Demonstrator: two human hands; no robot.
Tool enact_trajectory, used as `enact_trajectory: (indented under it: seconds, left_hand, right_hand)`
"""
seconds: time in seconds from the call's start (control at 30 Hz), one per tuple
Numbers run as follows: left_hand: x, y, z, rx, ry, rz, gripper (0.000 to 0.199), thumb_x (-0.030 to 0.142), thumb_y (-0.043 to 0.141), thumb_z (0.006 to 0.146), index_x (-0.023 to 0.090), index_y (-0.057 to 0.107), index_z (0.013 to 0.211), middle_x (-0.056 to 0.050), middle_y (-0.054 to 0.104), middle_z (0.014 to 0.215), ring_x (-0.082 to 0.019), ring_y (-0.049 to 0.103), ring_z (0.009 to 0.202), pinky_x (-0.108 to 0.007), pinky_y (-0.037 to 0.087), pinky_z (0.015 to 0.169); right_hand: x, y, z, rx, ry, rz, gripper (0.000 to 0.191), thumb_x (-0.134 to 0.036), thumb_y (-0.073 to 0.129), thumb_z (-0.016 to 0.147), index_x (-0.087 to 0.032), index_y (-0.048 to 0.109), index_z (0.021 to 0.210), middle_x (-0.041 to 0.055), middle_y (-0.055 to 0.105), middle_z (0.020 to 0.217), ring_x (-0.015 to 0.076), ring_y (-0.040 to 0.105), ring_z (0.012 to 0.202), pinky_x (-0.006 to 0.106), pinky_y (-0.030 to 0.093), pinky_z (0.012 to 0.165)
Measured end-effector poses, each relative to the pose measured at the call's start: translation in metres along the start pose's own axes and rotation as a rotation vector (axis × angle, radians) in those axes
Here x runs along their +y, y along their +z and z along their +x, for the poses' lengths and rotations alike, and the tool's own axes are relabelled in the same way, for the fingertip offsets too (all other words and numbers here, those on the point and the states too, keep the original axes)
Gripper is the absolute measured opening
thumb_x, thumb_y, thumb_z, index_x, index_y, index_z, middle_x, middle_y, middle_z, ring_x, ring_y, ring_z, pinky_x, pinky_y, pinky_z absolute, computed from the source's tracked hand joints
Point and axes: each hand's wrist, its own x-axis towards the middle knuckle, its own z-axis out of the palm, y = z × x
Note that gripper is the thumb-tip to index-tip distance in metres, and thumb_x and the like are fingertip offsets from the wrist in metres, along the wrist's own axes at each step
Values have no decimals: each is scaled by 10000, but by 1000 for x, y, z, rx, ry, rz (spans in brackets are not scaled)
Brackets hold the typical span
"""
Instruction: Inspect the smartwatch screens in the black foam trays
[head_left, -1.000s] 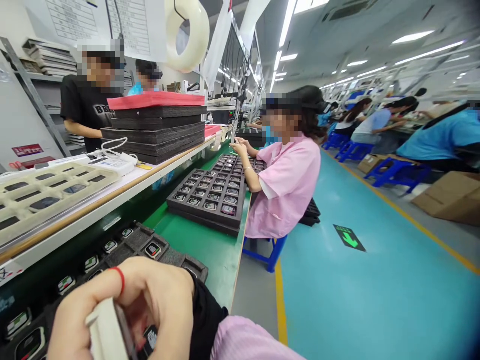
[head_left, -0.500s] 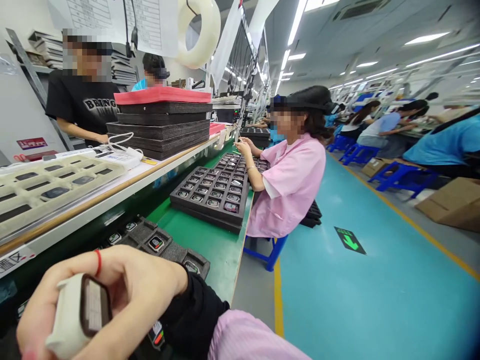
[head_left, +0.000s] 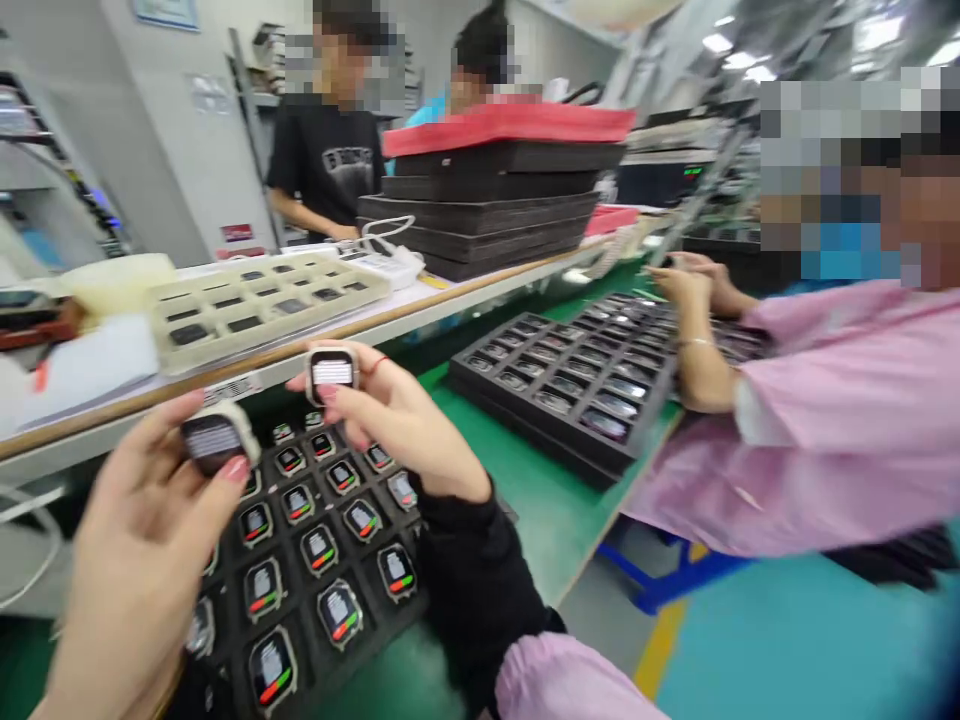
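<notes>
Two watches (head_left: 332, 374) above a black tray (head_left: 307, 638)

Left of centre, left hand (head_left: 139, 530) and right hand (head_left: 409, 415) each pinch one, grip closed. The tray, lower left, holds lit watches (head_left: 319, 548) on the green bench (head_left: 551, 520); at right, a co-worker's pink sleeve (head_left: 847, 390).

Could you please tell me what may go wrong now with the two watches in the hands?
The left fingers hold one watch and the right fingers a second watch, both held up near the black tray; a slip might knock the watches lying in it. Thumbs also lap onto both watch faces, so smudging seems possible.
</notes>
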Motion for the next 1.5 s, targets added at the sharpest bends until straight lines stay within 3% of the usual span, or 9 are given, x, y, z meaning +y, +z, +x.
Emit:
enact_trajectory:
  seconds: [0.07, 0.2, 0.73, 1.03, 1.3, 1.5]
  left_hand:
    - [-2, -2, -1, 19, -76, -36, 482, 287, 767, 849, 312, 617, 1307, -37, 657, 1277, -226, 662, 1114, -286, 591, 927]
    - [-3, -2, 1, -11, -64, -25, 452, 289, 723, 878, 317, 614, 1316, -54, 614, 1352, -233, 668, 1116, -310, 589, 934]
    - [1, -5, 1, 25, -45, 10, 316, 284, 653, 918, 300, 678, 1233, -48, 663, 1260, -163, 699, 804, -279, 612, 688]
    - [-2, -7, 1, -12, -19, -24, 396, 268, 683, 888, 307, 650, 1280, -59, 647, 1304, -211, 696, 944, -318, 618, 771]
    - [-7, -5, 3, 30, -58, -7, 315, 338, 664, 922, 338, 689, 1236, -36, 662, 1220, -91, 589, 639, -220, 525, 559]
    - [-10, -4, 4, 73, -49, -33, 259, 354, 667, 924, 329, 709, 1178, -36, 663, 1198, -88, 549, 635, -205, 480, 517]
  right_hand:
    - [1, -1, -1, -6, 42, -18, 405, -335, 717, 850, -211, 576, 1209, 53, 683, 1074, 140, 544, 716, 198, 394, 464]
    - [3, 1, -1, -33, 73, -28, 362, -298, 697, 846, -180, 606, 1176, 76, 694, 1083, 137, 533, 702, 196, 381, 451]
    - [10, 9, 0, -13, 95, -67, 372, -339, 745, 818, -171, 642, 1134, 60, 696, 960, 101, 490, 592, 195, 347, 439]
    - [12, 9, 1, -22, 94, -58, 393, -383, 770, 818, -181, 651, 1133, 63, 688, 984, 114, 501, 614, 207, 363, 437]
    - [17, 14, 4, 38, 62, -60, 414, -485, 788, 818, -171, 661, 1055, 37, 680, 831, 111, 511, 599, 209, 348, 464]
    - [16, 14, 4, 27, 113, -31, 400, -510, 764, 826, -169, 676, 1015, 54, 695, 893, 100, 502, 580, 201, 332, 452]
